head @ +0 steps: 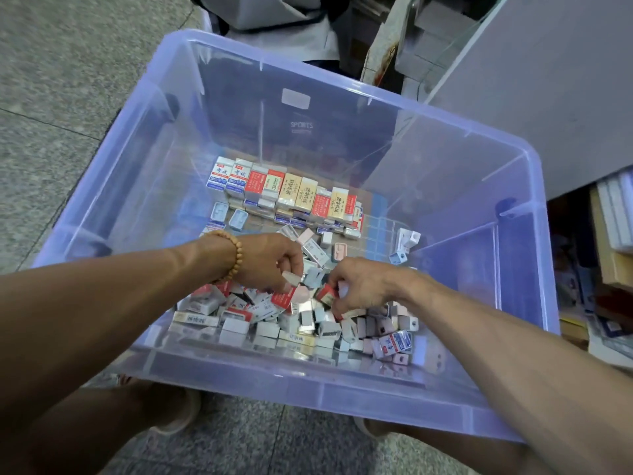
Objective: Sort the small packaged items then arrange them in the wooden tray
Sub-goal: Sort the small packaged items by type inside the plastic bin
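The loose heap of small packaged items (294, 320) lies jumbled at the near end of the clear plastic bin (342, 97), while a tidy row of standing packets (287, 192) lines the far end, presumably the sorted ones. The left hand (270, 262) pinches a pale little pack (291, 279) just above the heap; the right hand (359, 286), fingers curled, holds a red-labelled one (325, 293) touching the pile. Both hover mid-bin, likely matching kinds (no wooden tray shows anywhere). A bead bracelet (233, 255) circles the left wrist.
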Motion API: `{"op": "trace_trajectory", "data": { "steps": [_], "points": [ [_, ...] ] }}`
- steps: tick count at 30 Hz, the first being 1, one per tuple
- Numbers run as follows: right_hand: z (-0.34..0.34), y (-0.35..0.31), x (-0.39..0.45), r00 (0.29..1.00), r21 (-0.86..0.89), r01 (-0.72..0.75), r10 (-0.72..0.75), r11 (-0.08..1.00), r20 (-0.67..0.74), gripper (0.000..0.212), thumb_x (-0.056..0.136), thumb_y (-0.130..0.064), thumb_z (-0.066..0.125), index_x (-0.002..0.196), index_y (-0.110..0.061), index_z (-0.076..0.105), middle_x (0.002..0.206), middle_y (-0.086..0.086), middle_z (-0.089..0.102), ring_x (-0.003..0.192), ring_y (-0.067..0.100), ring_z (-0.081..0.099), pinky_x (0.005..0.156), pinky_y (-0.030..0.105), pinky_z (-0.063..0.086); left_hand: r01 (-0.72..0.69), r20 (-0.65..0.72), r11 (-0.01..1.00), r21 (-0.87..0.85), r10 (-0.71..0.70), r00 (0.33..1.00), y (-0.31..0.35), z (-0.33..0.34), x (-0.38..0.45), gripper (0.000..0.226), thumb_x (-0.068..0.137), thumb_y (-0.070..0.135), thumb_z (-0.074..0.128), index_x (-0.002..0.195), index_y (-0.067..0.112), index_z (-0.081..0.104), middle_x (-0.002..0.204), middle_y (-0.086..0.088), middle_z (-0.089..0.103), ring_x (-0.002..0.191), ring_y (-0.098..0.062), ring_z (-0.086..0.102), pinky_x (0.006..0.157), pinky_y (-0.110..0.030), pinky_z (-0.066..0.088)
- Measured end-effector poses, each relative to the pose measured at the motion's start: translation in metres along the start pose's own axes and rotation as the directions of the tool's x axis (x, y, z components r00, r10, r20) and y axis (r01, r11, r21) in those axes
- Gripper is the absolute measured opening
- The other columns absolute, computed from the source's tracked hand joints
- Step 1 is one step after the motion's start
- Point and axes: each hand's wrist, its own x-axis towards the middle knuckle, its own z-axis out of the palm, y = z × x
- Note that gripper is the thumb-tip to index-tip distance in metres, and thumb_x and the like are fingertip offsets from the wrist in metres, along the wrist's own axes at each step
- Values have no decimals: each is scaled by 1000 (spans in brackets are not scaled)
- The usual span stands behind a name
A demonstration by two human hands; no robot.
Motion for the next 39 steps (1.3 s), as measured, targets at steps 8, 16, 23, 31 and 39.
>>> {"op": "trace_trajectory", "data": {
  "steps": [8, 16, 23, 31, 39],
  "points": [
    [-5, 10, -1, 991, 296, -30, 67, 955, -118, 30, 92, -26, 69, 116, -12, 58, 107, 5, 61, 86, 20, 63, 66, 29, 53, -85, 106, 983, 164, 68, 992, 6, 17, 10, 20, 88, 11, 64, 101, 25, 61, 89, 14, 60, 78, -2, 58, 68, -20, 45],
    [-4, 16, 2, 989, 101, -40, 53, 994, -136, 37, 90, -29, 72, 119, -19, 52, 116, 3, 59, 104, 24, 58, 89, 37, 49, -271, 305, 746, 609, 95, 948, 28, 18, 33, 50, 91, 14, 60, 138, 31, 50, 104, 5, 37, 88, -12, 43, 74, -21, 38],
    [-4, 14, -2, 996, 105, -79, 84, 991, -43, 49, 80, -10, 79, 119, -20, 52, 109, 2, 60, 89, 19, 60, 67, 28, 49, -269, 391, 625, 733, -63, 918, 35, 22, 46, 64, 86, 22, 67, 143, 34, 42, 136, -2, 39, 116, -23, 51, 84, -29, 43],
    [-2, 10, -2, 994, 220, -69, 84, 973, -63, 45, 83, -10, 76, 120, -17, 51, 109, 5, 57, 77, 16, 54, 56, 26, 44, -298, 332, 641, 708, 70, 941, 22, 25, 39, 43, 81, 18, 72, 121, 23, 55, 120, 2, 52, 100, -17, 54, 80, -27, 50],
    [-17, 0, -23, 994, 170, -63, 76, 984, -75, 47, 86, -12, 72, 127, -17, 50, 113, 5, 57, 90, 20, 59, 68, 30, 51, -325, 434, 600, 731, -41, 900, 27, 24, 43, 48, 78, 17, 76, 122, 27, 58, 115, 3, 58, 100, -19, 55, 76, -31, 46]
  ]
}}
